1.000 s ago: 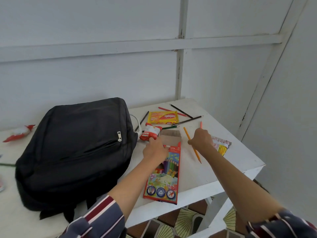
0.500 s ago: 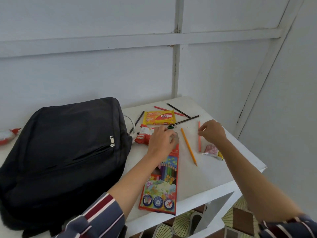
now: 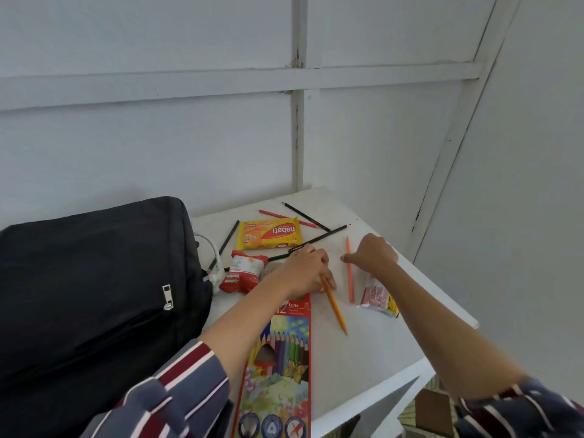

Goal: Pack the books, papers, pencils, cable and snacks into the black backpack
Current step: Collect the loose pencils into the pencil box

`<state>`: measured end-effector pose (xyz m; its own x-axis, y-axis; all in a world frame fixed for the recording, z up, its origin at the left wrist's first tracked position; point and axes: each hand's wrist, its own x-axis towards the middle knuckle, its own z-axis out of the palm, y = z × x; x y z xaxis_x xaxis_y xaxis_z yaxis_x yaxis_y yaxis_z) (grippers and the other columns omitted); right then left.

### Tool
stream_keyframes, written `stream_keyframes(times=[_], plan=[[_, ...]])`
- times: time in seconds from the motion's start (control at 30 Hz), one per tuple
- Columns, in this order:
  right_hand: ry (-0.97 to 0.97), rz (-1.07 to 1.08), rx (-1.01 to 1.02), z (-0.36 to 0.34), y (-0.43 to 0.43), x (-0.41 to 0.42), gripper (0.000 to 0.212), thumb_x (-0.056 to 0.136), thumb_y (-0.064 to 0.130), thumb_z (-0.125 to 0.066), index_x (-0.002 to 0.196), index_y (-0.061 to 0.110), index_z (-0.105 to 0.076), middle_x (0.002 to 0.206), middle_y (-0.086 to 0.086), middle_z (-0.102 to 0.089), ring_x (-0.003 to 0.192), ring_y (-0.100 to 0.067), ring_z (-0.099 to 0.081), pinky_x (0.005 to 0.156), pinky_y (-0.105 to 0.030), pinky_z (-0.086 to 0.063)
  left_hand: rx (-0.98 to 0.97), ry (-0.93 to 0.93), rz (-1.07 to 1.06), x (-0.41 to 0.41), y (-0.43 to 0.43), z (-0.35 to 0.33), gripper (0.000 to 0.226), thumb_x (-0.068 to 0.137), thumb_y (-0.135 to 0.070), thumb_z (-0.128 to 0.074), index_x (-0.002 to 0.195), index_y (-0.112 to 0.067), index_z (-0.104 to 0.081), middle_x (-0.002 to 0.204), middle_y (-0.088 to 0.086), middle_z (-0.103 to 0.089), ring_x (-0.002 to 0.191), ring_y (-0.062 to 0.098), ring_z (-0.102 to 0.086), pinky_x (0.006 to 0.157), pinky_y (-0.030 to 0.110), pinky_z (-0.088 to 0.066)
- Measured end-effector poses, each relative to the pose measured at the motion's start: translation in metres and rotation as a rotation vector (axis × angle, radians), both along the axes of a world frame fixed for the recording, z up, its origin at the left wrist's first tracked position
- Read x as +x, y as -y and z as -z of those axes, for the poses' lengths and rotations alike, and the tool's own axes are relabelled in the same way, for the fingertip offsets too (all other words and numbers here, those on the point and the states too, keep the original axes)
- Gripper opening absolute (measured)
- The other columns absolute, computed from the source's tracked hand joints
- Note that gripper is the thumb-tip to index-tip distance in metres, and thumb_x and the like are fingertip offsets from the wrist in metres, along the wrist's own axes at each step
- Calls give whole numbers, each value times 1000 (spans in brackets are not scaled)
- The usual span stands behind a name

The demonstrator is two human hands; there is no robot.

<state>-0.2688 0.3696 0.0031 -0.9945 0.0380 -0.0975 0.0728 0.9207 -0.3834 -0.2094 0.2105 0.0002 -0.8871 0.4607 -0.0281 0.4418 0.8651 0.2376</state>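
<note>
Left hand point(image 3: 308, 267) grips the yellow pencil point(image 3: 335, 306) over the pencil box point(image 3: 279, 368) — right hand point(image 3: 374, 252) pinches the salmon pencil point(image 3: 349, 276).

Backpack point(image 3: 94, 295) blocks left; snacks point(image 3: 268, 237), pencils point(image 3: 349, 270) ahead.

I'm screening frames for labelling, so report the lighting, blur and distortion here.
Head view: soft, even daylight with faint shadows and no glare; wide-angle bending shows in the wall battens; the nabati wafer pack reads sharply, while the striped sleeve at the bottom edge is smeared.
</note>
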Motion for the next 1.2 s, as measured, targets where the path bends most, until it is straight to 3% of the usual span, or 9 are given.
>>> stream_keyframes(times=[0.13, 0.23, 0.37, 0.43, 0.57, 0.7, 0.9, 1.07, 1.2], plan=[[5, -5, 75, 1, 7, -2, 36, 79, 25, -68, 67, 15, -37, 67, 0, -44, 66, -18, -51, 47, -21, -31, 28, 43, 15, -6, 1, -1, 20, 84, -23, -64, 103, -25, -72, 119, -4, -49, 109, 14, -36, 88, 28, -36], [18, 12, 12, 0, 5, -7, 31, 78, 22, -67, 64, 12, -41, 63, 0, -45, 57, -16, -47, 46, -20, -30, 65, 36, 45, -8, -1, 2, 19, 86, -26, -63, 103, -23, -71, 116, -2, -53, 107, 13, -40, 89, 28, -37], [0, 54, -375, -13, -7, -21, 22, 79, 18, -64, 71, -2, -63, 47, 1, -56, 44, -13, -48, 40, -19, -34, 484, 32, -9, -6, -3, -2, 15, 85, -15, -65, 98, -13, -72, 99, 2, -60, 89, 0, -49, 84, 14, -37], [-12, 85, -666, -29, -14, -27, 21, 84, 14, -62, 71, -1, -63, 59, -7, -64, 38, -12, -50, 34, -17, -32, 673, 37, -71, -4, -3, -10, 15, 84, -11, -65, 97, -10, -71, 94, -1, -64, 81, -11, -52, 76, 2, -37], [-53, 51, -963, -62, -21, -24, 20, 90, 10, -56, 72, 4, -55, 69, -14, -64, 33, -7, -52, 35, -17, -40, 1006, -35, -285, -6, 6, -27, 13, 88, -11, -61, 97, -19, -65, 90, -14, -62, 84, -2, -56, 80, 17, -47], [18, -62, -1040, -69, -6, -7, 17, 94, 12, -52, 79, 4, -55, 71, -13, -65, 39, -9, -58, 41, -17, -47, 1153, -194, -461, 0, 21, -42, 11, 93, -13, -54, 98, -19, -62, 88, -11, -60, 82, 1, -58, 71, 14, -49], [59, -163, -1007, -42, 37, 16, 14, 96, 13, -50, 93, 0, -54, 72, -14, -65, 40, -9, -58, 44, -18, -50, 1079, -234, -685, 15, 44, -33, 10, 94, -14, -52, 100, -15, -60, 87, -2, -61, 83, 18, -60, 75, 32, -53], [-9, -220, -925, -22, 64, 30, 9, 96, 10, -48, 96, 2, -52, 64, -8, -61, 37, -4, -55, 44, -16, -50, 947, -197, -717, 28, 47, -15, 17, 93, -15, -53, 106, -8, -62, 98, 6, -62, 73, 9, -56, 52, 12, -44], [-16, -243, -781, -11, 74, 33, 13, 90, 1, -52, 103, 0, -52, 64, -6, -60, 50, -12, -58, 56, -24, -54, 846, -133, -701, 28, 44, -3, 20, 93, -18, -55, 108, -8, -62, 103, 9, -65, 82, 19, -62, 66, 28, -51]])
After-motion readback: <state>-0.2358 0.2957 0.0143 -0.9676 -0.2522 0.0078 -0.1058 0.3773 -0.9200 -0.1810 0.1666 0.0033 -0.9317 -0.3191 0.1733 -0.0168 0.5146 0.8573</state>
